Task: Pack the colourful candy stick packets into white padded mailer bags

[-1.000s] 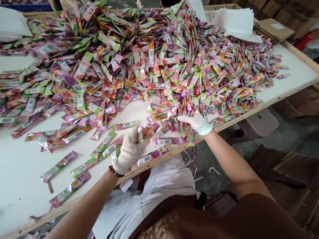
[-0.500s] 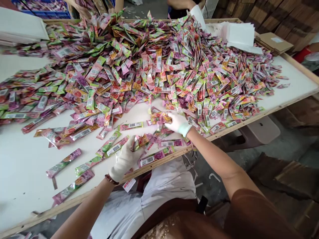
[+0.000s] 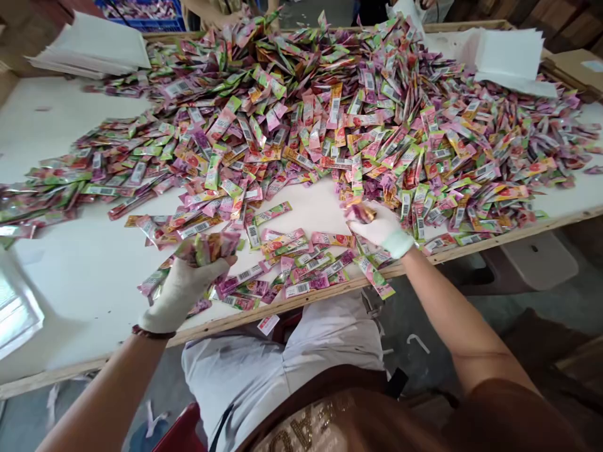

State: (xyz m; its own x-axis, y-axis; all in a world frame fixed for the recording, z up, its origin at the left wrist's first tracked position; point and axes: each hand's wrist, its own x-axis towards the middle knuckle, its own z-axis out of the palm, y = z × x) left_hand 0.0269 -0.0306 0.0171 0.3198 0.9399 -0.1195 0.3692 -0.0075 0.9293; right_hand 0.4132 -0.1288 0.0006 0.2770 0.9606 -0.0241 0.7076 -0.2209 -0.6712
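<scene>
Stick sachets (image 3: 210, 247) poke up in a bunch from the left hand (image 3: 181, 285), whose gloved fingers and thumb are closed round them just above the white tabletop (image 3: 75, 276). The right hand (image 3: 379, 226), gloved too, is clamped on another small bunch (image 3: 360, 212), which juts from the fingers on its inner side.

Between the two hands, near the front edge, lies a loose scatter of sachets (image 3: 306, 263), overlapping at all angles. One pink-and-green sachet (image 3: 374, 276) sticks out over the wooden rim (image 3: 264, 314) just below the right hand. Beyond both hands a deep heap (image 3: 330, 125) fills the middle and far side of the table, with white sheets (image 3: 94, 47) stacked at its left end and more white sheets (image 3: 509, 56) on the right. Across the table, behind the heap, another person's arm (image 3: 205, 14) shows near a blue crate (image 3: 146, 24).

Barcodes stand out on many wrappers, some with printed fruit slices (the lettering is too small to read). Gold letters (image 3: 301, 433) glitter on the wearer's brown shirt (image 3: 377, 420), partly cut off.
</scene>
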